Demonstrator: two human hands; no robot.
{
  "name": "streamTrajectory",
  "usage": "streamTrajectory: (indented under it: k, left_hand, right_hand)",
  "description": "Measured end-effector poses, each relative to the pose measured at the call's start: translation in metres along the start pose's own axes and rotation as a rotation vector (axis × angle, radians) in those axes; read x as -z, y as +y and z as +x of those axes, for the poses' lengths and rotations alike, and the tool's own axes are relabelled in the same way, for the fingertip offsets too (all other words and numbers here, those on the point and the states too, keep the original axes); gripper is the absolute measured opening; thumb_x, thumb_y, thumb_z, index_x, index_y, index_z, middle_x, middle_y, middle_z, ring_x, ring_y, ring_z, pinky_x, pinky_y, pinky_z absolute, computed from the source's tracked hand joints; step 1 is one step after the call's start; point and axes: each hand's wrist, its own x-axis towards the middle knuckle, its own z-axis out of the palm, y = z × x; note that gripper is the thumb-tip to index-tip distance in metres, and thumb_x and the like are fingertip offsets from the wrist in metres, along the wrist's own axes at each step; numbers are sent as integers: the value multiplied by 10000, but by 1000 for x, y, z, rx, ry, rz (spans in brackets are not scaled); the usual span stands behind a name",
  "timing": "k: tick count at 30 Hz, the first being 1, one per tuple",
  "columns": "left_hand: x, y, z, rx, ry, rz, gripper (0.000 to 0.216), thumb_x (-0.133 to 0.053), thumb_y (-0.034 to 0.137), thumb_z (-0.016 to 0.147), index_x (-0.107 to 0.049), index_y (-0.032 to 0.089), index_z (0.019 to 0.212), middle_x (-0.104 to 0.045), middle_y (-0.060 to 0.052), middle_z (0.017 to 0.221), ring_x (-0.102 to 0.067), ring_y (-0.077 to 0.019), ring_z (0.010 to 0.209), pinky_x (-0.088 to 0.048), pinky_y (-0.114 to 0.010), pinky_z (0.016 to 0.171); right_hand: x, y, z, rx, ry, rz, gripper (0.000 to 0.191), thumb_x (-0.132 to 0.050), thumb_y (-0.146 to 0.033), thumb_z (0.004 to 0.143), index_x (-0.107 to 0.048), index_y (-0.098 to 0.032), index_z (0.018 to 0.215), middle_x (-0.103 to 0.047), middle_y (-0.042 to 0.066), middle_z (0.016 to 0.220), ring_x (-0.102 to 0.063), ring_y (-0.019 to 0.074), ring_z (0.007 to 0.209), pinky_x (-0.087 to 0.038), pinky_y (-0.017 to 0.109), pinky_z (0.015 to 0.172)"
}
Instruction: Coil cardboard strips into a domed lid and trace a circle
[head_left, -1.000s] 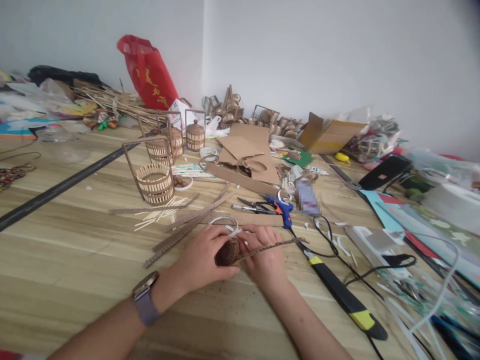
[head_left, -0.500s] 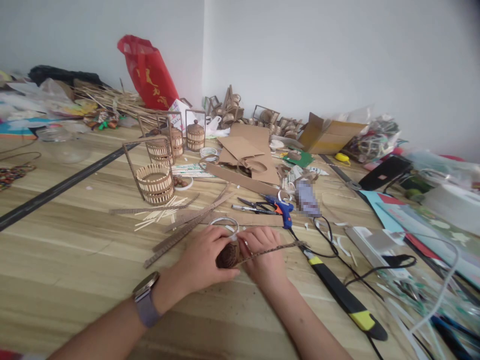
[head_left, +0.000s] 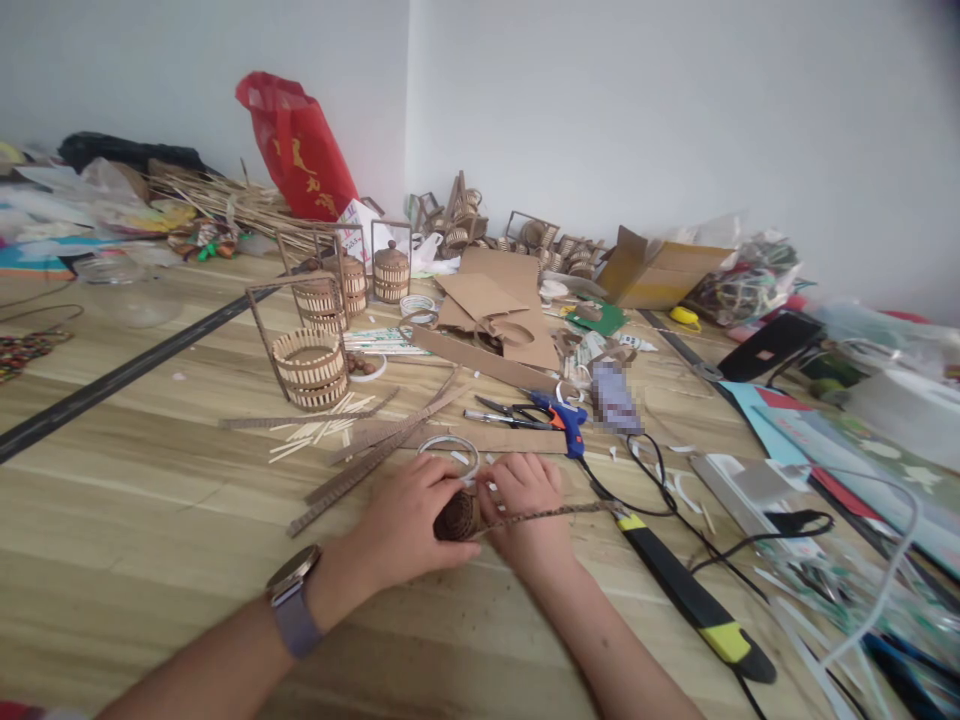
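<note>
My left hand (head_left: 412, 520), with a watch (head_left: 294, 590) at the wrist, curls around a small brown coil of braided strip (head_left: 454, 515). From the coil a braided strip (head_left: 559, 513) trails right, across the back of my right hand (head_left: 529, 515). The right fingers are bent and pressed together by the coil's right side, on the strip where it meets the coil; their tips are partly hidden. Just beyond my hands lies a roll of white tape (head_left: 448, 441). Flat brown strips (head_left: 375, 462) lie to the left, near a handled basket (head_left: 309, 365).
A blue glue gun (head_left: 568, 420), pliers (head_left: 510, 406) and a utility knife (head_left: 686, 590) lie to the right, among black cables (head_left: 664, 480). Cardboard sheets (head_left: 495, 290), several small lidded baskets (head_left: 391, 272) and an open cardboard box (head_left: 667, 268) stand farther back.
The coil is turned slightly in my left hand, and the strip's tail has dropped a little and reaches farther right. My right fingers have shifted slightly beside the coil.
</note>
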Motion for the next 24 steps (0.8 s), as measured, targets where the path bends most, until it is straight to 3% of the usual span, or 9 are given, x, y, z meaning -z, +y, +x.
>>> streamTrajectory:
  k: [4,13,24]
  left_hand:
    - [0,2,-1,-38,42,-24,457,-879,423,657,-705,146,976,-687,-127,1053,-635,-319,998,-549,-479,905]
    - [0,4,-2,-116,168,-61,421,-884,367,649,-687,142,945,-672,-98,973,-631,-284,920,-563,-442,831]
    - [2,9,-2,-143,220,-77,408,-894,331,633,-678,153,931,-661,-80,951,-636,-262,896,-565,-407,810]
  right_hand:
    - [-6,5,-3,-57,33,77,122,-623,-120,816,-638,-220,747,-647,12,732,-555,201,751,-332,344,767]
    - [-4,8,4,-372,-86,426,111,-586,-207,763,-638,-225,666,-649,18,671,-589,205,692,-398,326,692]
    - [-8,13,3,-545,-75,673,120,-600,-285,739,-681,-218,679,-653,18,681,-584,184,645,-453,283,618]
